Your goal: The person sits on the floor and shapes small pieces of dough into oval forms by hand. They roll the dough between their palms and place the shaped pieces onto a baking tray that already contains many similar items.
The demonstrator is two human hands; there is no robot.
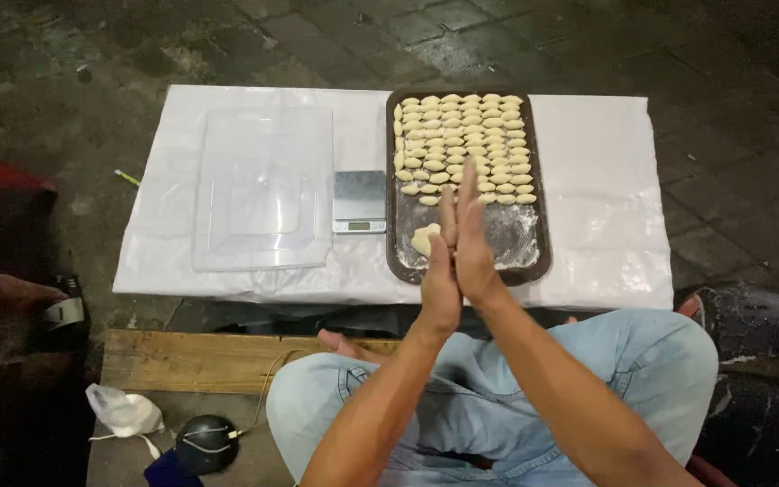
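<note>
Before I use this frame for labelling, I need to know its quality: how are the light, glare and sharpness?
Head view: light is strong on the white table cover, washing out its detail; the paving around falls dark. The clear plastic lid shows soft glare. The dough pieces on the tray are fairly sharp; the pressed-together left hand and right hand look slightly soft.

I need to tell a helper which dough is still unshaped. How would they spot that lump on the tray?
Find the white-covered low table and the dark tray on its right half. Rows of small shaped pieces fill the far end. The lump of dough lies alone on the floured near end, by the left hand, bigger and unshaped.
</note>
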